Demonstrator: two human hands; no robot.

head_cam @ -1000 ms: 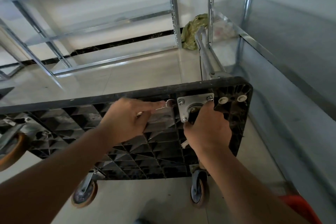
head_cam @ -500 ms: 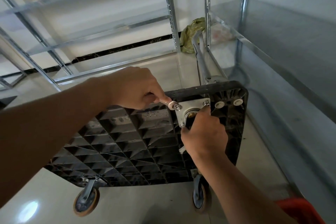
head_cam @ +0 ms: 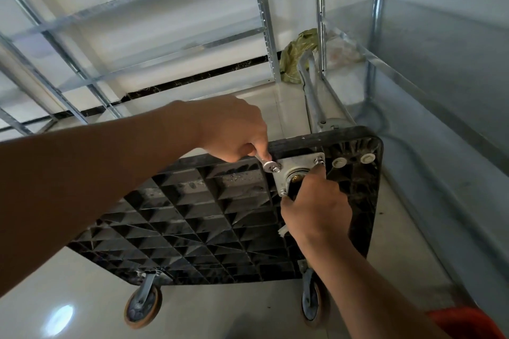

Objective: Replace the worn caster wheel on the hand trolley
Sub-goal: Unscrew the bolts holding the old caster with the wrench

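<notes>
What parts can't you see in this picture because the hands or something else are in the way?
- Head view: the caster's wheel under the metal plate is hidden by the right hand.
- The wrench handle is hidden inside the left hand.
- The plate's fourth bolt is covered by the right hand's fingers.
- The orange thing is cut off by the bottom edge.

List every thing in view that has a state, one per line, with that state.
Trolley deck: tipped up, ribbed underside facing the camera.
Caster plate: seated against the deck's corner.
Wrench: set on the plate's upper left bolt.
Left hand: grips the wrench.
Right hand: holds the caster at the plate.
Lower left caster: mounted.
Lower right caster: mounted.
</notes>
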